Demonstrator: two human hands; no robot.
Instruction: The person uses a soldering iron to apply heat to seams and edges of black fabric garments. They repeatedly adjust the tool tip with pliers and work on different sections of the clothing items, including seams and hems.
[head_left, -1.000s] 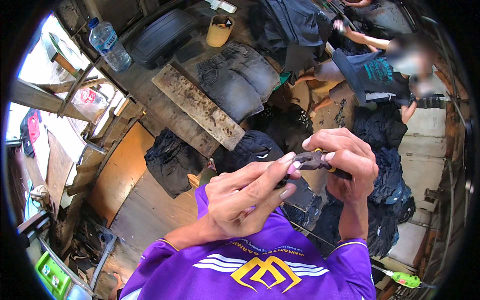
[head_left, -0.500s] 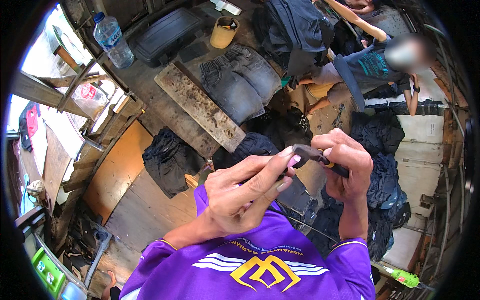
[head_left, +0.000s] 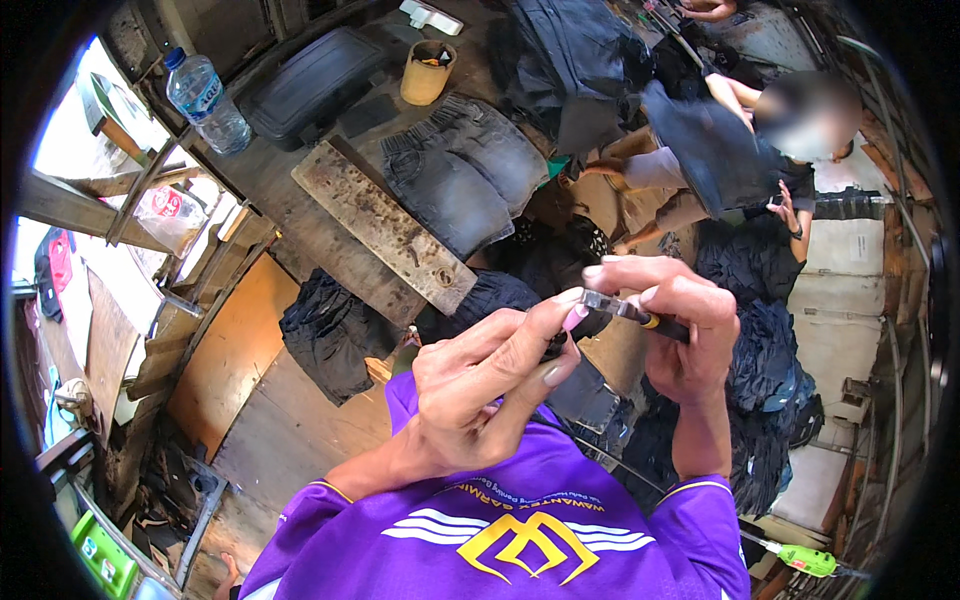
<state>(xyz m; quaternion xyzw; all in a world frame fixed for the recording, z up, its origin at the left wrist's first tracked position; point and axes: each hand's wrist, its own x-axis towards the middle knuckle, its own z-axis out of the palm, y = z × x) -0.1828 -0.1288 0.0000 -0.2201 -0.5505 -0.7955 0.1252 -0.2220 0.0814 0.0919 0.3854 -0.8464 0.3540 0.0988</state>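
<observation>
Shirt (head_left: 350,555): purple
Sleeves (head_left: 705,530): short, purple, thin yellow line at edge
Emblem (head_left: 533,545): yellow, angular, on chest
Stripes (head_left: 436,523): white, wing-like, both sides of emblem
Lettering (head_left: 550,501): small, curved, yellow and white
Left hand (head_left: 478,395), right hand (head_left: 690,325): bare

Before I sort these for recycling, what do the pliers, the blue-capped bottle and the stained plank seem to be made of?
Pliers: head probably smooth steel, from its grey glint; black-and-yellow handle perhaps plastic or rubber.
Bottle: likely glossy plastic, being see-through with bright highlights.
Plank: likely wood, dull and worn, board-shaped with dark blotches.
</observation>
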